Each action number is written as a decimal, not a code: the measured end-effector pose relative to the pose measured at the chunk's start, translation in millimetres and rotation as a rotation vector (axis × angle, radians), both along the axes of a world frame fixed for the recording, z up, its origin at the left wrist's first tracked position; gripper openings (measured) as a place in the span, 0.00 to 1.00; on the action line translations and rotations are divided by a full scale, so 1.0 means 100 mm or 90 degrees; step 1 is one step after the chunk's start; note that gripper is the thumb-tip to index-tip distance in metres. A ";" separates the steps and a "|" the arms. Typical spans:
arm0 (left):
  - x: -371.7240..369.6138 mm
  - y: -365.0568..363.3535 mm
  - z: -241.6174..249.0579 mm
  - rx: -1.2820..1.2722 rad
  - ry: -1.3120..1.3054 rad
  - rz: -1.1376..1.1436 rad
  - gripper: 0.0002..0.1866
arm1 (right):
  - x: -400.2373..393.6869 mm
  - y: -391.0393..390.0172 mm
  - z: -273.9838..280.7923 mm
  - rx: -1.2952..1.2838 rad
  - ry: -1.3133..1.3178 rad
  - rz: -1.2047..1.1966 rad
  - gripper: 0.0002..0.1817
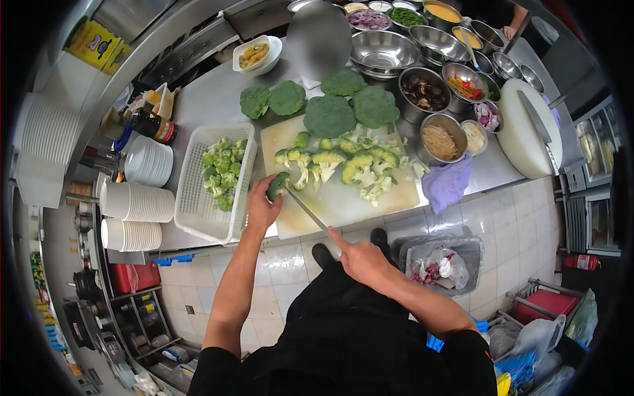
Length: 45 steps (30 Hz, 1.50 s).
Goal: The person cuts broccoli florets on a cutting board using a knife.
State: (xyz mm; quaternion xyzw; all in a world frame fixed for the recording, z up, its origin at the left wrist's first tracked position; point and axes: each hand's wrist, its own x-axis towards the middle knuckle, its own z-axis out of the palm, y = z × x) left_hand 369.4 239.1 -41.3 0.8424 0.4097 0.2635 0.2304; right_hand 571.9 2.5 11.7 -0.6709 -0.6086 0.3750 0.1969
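In my left hand (pixel 262 206) is a small broccoli floret (pixel 278 187), held at the left edge of the white cutting board (pixel 297 224). My right hand (pixel 362 259) grips a knife (pixel 306 210), index finger stretched along its spine, and the tip touches or nearly touches the floret. Cut broccoli pieces (pixel 360 168) with pale stems lie across the board. Behind them sit several whole broccoli heads (pixel 330 116). Left of my left hand stands a white perforated basket (pixel 191 178) with florets (pixel 222 168) inside.
Metal bowls of ingredients, one with mushrooms (pixel 422 91), crowd the right back. A purple cloth (pixel 446 183) hangs over the counter edge. At far right a cleaver (pixel 535 117) lies on a round white block (pixel 512 138). Stacked white bowls (pixel 135 201) stand left; a waste bin (pixel 439 264) is below.
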 end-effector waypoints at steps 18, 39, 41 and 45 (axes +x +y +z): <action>-0.12 -0.20 -0.09 -0.053 -0.038 0.091 0.22 | 0.17 -0.15 0.08 -0.003 -0.008 -0.020 0.35; -0.25 -0.04 -0.44 -0.121 -0.209 -0.012 0.19 | 0.32 0.23 0.03 -0.240 0.299 -0.100 0.36; -0.31 -0.10 -0.41 -0.107 -0.211 0.005 0.18 | 0.43 0.13 0.13 -0.225 0.261 -0.096 0.36; -0.32 -0.25 -0.41 -0.108 -0.188 0.094 0.16 | 0.25 -0.26 0.05 0.065 -0.073 -0.004 0.35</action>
